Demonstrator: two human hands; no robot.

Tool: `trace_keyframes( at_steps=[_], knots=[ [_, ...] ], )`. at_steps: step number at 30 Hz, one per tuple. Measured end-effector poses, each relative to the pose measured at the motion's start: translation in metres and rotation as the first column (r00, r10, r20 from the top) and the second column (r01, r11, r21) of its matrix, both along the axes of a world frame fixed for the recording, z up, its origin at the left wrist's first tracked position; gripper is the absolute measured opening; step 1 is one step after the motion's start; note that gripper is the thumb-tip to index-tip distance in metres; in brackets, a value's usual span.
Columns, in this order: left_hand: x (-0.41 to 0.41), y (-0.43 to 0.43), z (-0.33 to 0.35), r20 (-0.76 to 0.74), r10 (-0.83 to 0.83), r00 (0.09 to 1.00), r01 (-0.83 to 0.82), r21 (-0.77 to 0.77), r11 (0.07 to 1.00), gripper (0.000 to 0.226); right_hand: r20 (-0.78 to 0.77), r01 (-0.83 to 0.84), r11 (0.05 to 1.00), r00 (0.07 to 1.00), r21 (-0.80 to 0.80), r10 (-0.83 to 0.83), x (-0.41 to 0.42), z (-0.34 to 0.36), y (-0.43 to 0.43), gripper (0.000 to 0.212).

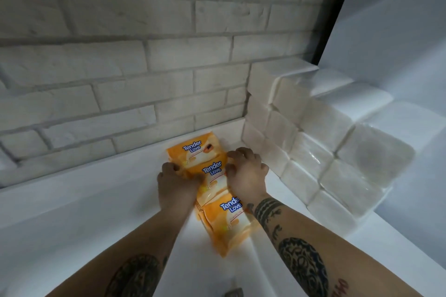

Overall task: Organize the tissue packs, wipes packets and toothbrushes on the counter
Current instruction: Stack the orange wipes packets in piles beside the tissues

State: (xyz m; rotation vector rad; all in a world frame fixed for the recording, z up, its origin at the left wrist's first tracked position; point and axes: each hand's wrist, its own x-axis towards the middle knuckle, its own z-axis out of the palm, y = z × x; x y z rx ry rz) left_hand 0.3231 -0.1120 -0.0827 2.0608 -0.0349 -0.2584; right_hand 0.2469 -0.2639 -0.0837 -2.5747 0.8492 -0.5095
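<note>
Three wipes packets [231, 224] sit by stacked tissue packs [313, 142]; my left hand [177, 183] and right hand [248, 176] grip the middle packet [213, 171]; toothbrushes unseen.

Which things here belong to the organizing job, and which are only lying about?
Job: three orange plastic wipes packets, the middle one gripped by the left hand and right hand; stacked white wrapped tissue packs; white counter.
Lying about: white brick wall; small grey object at the bottom edge.
</note>
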Motion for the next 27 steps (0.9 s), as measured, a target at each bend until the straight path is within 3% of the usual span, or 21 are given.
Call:
trace_keyframes(
  at_steps=[2, 5, 10, 16, 18, 27],
  knots=[
    [-0.002, 0.001, -0.001, 0.142, -0.101, 0.985, 0.085, 0.116, 0.990, 0.049, -0.029, -0.049, 0.995, 0.999, -0.092, 0.046, -0.001, -0.001, 0.000, 0.028],
    [-0.006, 0.002, 0.000, 0.259, -0.321, 0.911, 0.244, 0.288, 0.926, 0.030, -0.062, -0.074, 0.994, 0.996, -0.085, 0.069, -0.004, 0.001, -0.001, 0.030],
    [-0.006, 0.005, -0.006, 0.249, -0.452, 0.856, 0.312, 0.449, 0.838, 0.056, -0.146, -0.121, 0.991, 0.983, -0.053, 0.112, -0.009, 0.006, -0.001, 0.041],
    [-0.012, 0.004, 0.000, 0.240, -0.528, 0.815, 0.309, 0.591, 0.745, 0.056, -0.252, -0.140, 0.988, 0.961, -0.070, 0.118, -0.011, 0.013, 0.004, 0.043],
    [-0.014, 0.007, 0.004, 0.210, -0.551, 0.807, 0.336, 0.604, 0.723, 0.053, -0.266, -0.136, 0.988, 0.957, -0.070, 0.113, -0.013, 0.016, 0.007, 0.041],
    [-0.005, 0.071, 0.027, 0.203, -0.494, 0.845, 0.336, 0.518, 0.787, 0.042, -0.229, -0.140, 0.988, 0.966, -0.060, 0.123, -0.037, 0.052, 0.045, 0.039]
  ],
)
